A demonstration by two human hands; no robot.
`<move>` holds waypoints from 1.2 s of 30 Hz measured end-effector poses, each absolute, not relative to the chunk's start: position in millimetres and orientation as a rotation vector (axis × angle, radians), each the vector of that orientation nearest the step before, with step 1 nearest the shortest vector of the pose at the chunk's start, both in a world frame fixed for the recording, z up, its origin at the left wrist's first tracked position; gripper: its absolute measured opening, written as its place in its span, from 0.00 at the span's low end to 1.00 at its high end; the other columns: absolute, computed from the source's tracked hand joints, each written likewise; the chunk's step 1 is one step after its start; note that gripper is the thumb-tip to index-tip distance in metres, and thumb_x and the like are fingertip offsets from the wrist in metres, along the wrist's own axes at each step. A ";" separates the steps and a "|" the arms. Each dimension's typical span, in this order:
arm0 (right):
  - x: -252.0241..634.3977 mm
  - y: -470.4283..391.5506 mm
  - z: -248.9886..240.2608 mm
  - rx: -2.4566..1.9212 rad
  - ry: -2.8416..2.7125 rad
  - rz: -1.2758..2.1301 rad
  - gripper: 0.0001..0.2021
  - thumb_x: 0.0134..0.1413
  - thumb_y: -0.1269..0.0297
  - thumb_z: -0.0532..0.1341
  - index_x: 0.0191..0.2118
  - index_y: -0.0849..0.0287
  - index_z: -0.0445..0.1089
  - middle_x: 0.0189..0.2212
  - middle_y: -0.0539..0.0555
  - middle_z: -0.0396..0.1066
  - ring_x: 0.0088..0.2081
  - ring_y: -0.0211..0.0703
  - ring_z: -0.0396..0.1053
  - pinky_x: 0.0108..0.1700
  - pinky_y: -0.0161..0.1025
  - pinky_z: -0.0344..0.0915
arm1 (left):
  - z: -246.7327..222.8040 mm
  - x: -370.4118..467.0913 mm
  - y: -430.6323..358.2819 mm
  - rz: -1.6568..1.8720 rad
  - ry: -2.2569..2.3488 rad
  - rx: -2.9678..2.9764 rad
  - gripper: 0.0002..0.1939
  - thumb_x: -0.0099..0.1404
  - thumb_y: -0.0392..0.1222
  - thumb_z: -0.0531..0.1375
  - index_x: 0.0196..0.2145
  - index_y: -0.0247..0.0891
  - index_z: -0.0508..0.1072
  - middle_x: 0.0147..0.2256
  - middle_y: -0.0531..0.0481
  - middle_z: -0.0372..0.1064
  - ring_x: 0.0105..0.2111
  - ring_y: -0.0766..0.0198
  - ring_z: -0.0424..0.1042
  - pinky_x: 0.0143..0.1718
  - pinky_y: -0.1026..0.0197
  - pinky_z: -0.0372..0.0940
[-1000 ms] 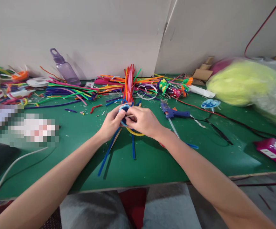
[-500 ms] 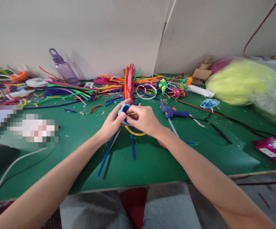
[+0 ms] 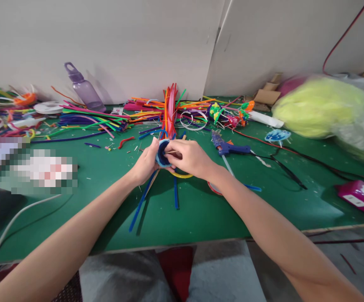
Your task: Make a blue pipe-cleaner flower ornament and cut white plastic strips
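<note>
Between my hands, above the middle of the green table, is a small round blue cup-like piece (image 3: 161, 157) with a light blue rim and dark inside. My left hand (image 3: 145, 162) is closed around its left side and underneath. My right hand (image 3: 186, 156) pinches a thin stick (image 3: 171, 152), whose tip reaches into the piece. Blue pipe cleaners (image 3: 176, 195) lie on the table below my hands, and a yellow ring (image 3: 182, 175) shows partly beneath my right hand.
Bundles of coloured pipe cleaners (image 3: 94, 121) and a purple bottle (image 3: 88, 93) line the back. A blue glue gun (image 3: 232, 148) with a black cord lies right of my hands. At far right are a magenta power strip (image 3: 362, 197) and yellow-green bagged material (image 3: 322, 107).
The round blue piece has turned, so its dark inside shows more. My left thumb has moved up along its side, and my right hand's fingers are lower in its opening.
</note>
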State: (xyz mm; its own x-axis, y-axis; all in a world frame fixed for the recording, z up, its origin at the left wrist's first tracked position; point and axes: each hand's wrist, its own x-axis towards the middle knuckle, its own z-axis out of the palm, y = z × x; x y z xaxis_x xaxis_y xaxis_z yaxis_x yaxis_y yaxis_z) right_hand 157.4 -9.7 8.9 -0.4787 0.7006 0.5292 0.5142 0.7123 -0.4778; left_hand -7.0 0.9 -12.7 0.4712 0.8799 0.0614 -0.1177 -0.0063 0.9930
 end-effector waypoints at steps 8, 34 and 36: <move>160.2 -8.0 6.9 -0.886 -2.254 0.233 0.06 0.55 0.71 0.59 0.38 0.61 0.72 0.38 0.54 0.75 0.36 0.39 0.71 0.39 0.35 0.62 | -6.1 -5.6 -1.9 0.835 0.815 1.290 0.46 0.59 0.75 0.38 0.38 0.29 0.75 0.20 0.44 0.72 0.22 0.61 0.75 0.23 0.63 0.71; 154.3 -16.3 8.2 -1.003 -2.233 0.163 0.06 0.55 0.70 0.56 0.38 0.60 0.69 0.35 0.52 0.75 0.35 0.39 0.70 0.35 0.34 0.61 | 1.0 -3.4 -4.0 0.830 0.836 1.196 0.36 0.62 0.71 0.45 0.27 0.33 0.70 0.17 0.50 0.67 0.16 0.67 0.70 0.17 0.66 0.67; 153.6 -17.4 8.2 -1.050 -2.257 0.003 0.07 0.57 0.68 0.55 0.37 0.60 0.70 0.35 0.53 0.74 0.33 0.39 0.69 0.32 0.35 0.58 | 0.3 -3.8 -3.8 0.839 0.839 1.198 0.35 0.62 0.71 0.46 0.26 0.34 0.69 0.17 0.50 0.67 0.16 0.67 0.70 0.18 0.66 0.67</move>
